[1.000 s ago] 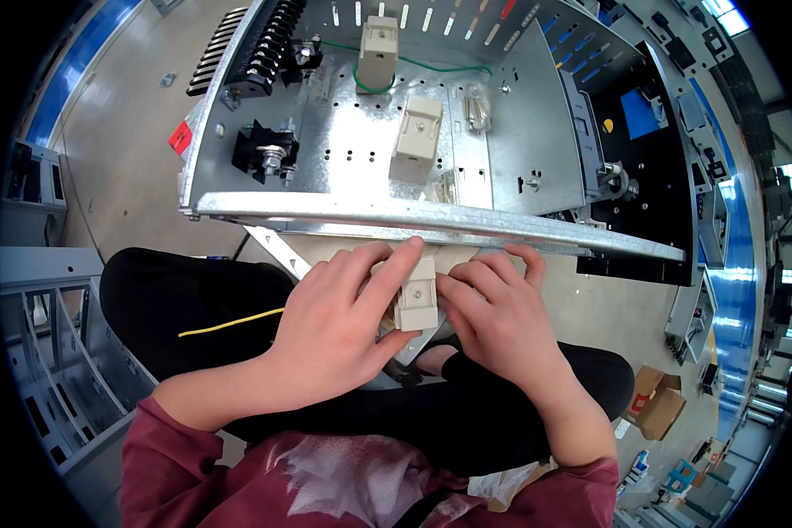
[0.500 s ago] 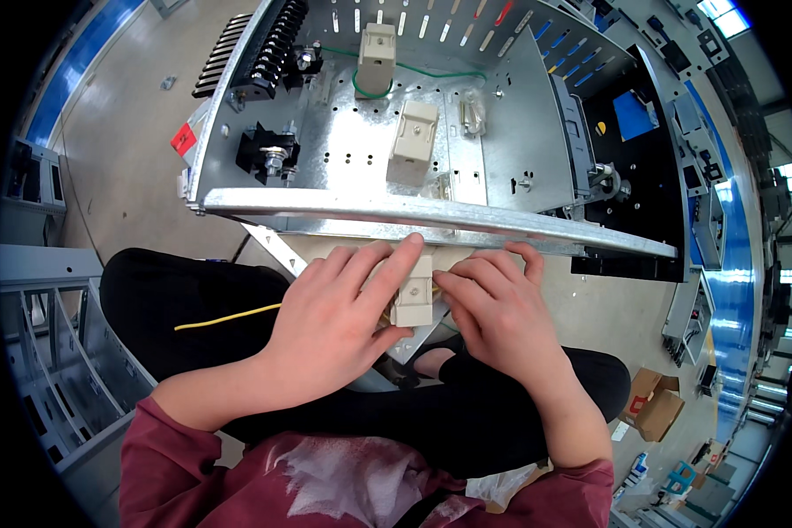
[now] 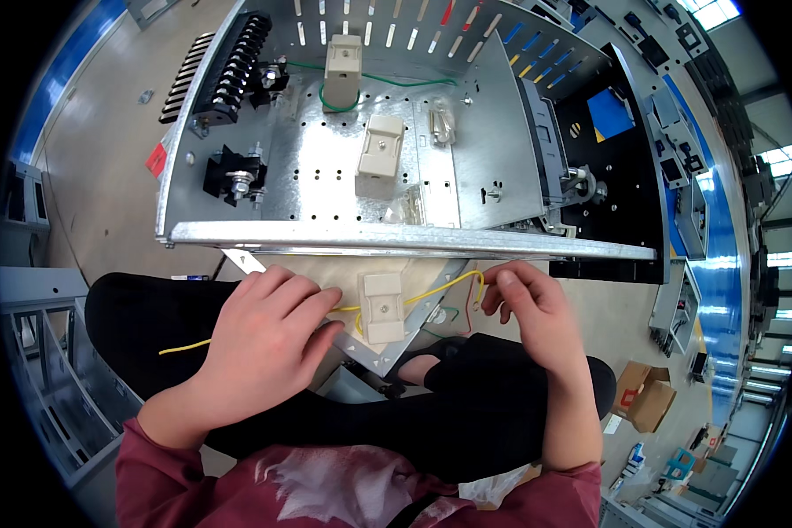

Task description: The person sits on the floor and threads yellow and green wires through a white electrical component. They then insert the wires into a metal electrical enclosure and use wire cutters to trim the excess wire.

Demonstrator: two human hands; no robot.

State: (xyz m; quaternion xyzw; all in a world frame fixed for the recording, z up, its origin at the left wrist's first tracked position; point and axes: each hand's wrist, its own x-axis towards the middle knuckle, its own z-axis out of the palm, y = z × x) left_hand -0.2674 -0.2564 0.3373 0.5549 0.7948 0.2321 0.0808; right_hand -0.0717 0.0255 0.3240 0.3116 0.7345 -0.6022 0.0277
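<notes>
A beige rectangular block [image 3: 382, 308], like a fuse holder, lies on the board in front of me. A yellow wire [image 3: 422, 294] runs through or beneath it and sticks out on both sides. My left hand [image 3: 268, 334] is left of the block with its fingers curled around the wire, whose free end trails out over my leg. On the other side, my right hand [image 3: 530, 308] pinches near the wire's bent right end; its fingertips partly hide the contact. Neither hand touches the block.
Beyond the board stands an open metal cabinet [image 3: 396, 236] with its edge rail towards me. Inside are a far beige block [image 3: 343, 70] with a green wire, a nearer beige block [image 3: 380, 150] and black terminal strips [image 3: 238, 66]. A cardboard box [image 3: 644, 396] sits on the floor at right.
Both hands have moved apart and off the block, the left one leftward, the right one rightward. More of the yellow wire now shows on the block's right. The view has shifted slightly.
</notes>
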